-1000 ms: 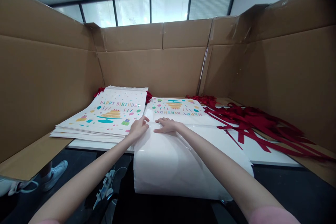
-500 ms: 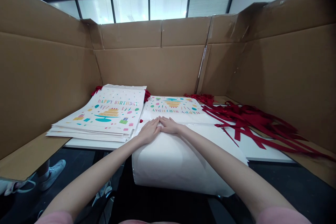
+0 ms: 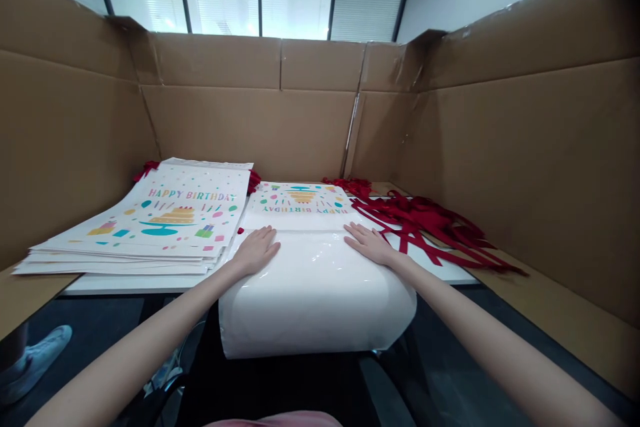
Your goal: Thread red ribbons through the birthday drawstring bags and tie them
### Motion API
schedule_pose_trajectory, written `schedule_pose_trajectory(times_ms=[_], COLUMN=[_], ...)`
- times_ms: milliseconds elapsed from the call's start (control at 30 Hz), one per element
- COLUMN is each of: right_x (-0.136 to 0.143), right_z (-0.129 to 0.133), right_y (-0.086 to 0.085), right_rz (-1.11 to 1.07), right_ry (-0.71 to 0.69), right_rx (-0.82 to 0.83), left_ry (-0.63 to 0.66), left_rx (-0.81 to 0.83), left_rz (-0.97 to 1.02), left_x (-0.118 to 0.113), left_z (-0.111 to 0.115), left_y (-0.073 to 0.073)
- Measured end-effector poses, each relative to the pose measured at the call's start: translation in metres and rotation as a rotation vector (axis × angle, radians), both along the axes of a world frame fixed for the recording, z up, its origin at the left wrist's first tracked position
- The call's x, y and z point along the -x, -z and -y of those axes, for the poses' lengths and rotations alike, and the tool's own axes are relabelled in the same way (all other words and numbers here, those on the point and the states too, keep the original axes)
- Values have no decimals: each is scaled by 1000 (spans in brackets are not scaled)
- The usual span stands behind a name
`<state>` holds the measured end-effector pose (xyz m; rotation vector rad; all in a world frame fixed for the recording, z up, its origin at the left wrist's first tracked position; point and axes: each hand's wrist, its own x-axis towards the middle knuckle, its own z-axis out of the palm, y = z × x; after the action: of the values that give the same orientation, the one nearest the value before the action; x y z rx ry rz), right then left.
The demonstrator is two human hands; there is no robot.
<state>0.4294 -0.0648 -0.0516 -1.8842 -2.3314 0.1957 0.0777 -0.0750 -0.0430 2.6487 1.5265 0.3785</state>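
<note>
A white glossy sheet (image 3: pixel 315 287) lies in front of me, its near part curving down over the table edge. My left hand (image 3: pixel 256 250) rests flat on its left side with the fingers spread. On its right side lies my right hand (image 3: pixel 369 243), palm down, fingers apart. Neither hand holds anything. Just beyond them shows an upside-down "HAPPY BIRTHDAY" print (image 3: pixel 303 197) with a cake. A small red spot (image 3: pixel 241 231) is beside my left hand. To the left sits a stack of printed birthday sheets (image 3: pixel 165 213) with red ribbon at its far corners.
Tangled red ribbons (image 3: pixel 430 220) lie on the right of the white table (image 3: pixel 135 284). Brown cardboard walls (image 3: pixel 240 123) stand at the left, back and right. Another person's shoe (image 3: pixel 45 357) shows on the floor at lower left.
My hands have moved apart from the middle of the white sheet, one to each side. The sheet looks flatter and straighter. The view has turned to the right.
</note>
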Motion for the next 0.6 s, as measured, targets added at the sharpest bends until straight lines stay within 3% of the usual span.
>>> schedule_pose_trajectory(times_ms=[233, 367, 600], right_x=[-32, -54, -67], right_z=[-2, -14, -37], right_y=[-1, -10, -12], right_rz=[-114, -170, -386], right_ry=[316, 447, 491], right_rx=[-253, -218, -124], left_ry=[-14, -13, -14], left_rx=[-19, -23, -17], left_rz=[-14, -29, -24], left_x=[0, 0, 0], left_z=[-2, -2, -3], left_y=[2, 1, 2])
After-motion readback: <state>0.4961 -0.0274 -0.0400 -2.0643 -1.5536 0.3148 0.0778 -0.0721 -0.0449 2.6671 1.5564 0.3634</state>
